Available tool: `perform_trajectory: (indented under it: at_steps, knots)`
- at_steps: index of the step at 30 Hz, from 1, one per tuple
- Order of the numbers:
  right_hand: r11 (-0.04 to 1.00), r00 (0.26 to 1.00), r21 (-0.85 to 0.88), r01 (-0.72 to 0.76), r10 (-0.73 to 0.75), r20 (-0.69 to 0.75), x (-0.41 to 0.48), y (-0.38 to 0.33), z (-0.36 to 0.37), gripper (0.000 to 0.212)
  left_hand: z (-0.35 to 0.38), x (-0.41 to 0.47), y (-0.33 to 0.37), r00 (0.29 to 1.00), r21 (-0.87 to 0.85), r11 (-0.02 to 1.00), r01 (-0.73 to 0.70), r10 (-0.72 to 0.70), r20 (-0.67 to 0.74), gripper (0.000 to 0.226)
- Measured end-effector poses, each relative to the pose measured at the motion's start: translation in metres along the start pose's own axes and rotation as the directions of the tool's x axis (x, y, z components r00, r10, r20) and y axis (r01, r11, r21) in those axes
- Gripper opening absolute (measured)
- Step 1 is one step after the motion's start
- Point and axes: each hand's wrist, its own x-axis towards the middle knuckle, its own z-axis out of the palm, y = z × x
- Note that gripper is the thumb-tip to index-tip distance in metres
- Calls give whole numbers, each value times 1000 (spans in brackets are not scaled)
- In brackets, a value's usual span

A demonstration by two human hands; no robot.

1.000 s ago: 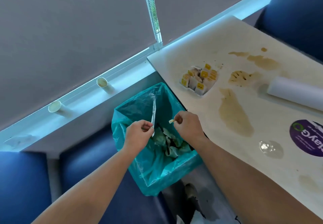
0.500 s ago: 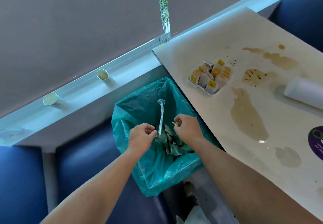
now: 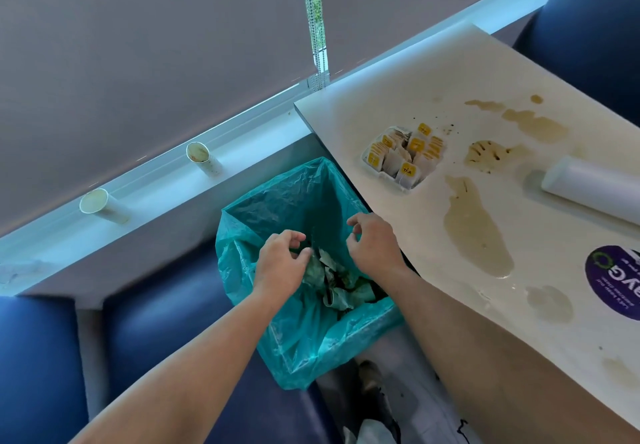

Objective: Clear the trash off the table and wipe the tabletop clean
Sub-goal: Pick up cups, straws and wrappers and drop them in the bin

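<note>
The left hand (image 3: 282,267) and right hand (image 3: 375,244) hang empty, fingers loose, over the bin (image 3: 277,198). The puddle (image 3: 474,232) beside the right hand (surely wet) may get smeared by a careless reach.

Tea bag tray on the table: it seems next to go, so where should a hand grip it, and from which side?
Take the tea bag tray by its low rim, thumb and fingers on opposite long sides, coming from above on the end facing the bin. The tea bags stand loose and upright, so gripping them would likely spill some; the right hand is nearer.
</note>
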Motion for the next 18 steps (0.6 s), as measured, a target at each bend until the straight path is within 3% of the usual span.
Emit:
perform_trajectory:
  at_steps: [10, 18]
  knots:
    - [1000, 975, 6, -21, 21, -220, -10, 14, -65, 23, 12, -1, 75, 979, 20, 980, -198, 196, 45, 37]
    - [992, 924, -21, -125, 109, -366, -50, 67, -130, 21, 57, -25, 138, 927, 23, 943, -331, 320, 197, 37]
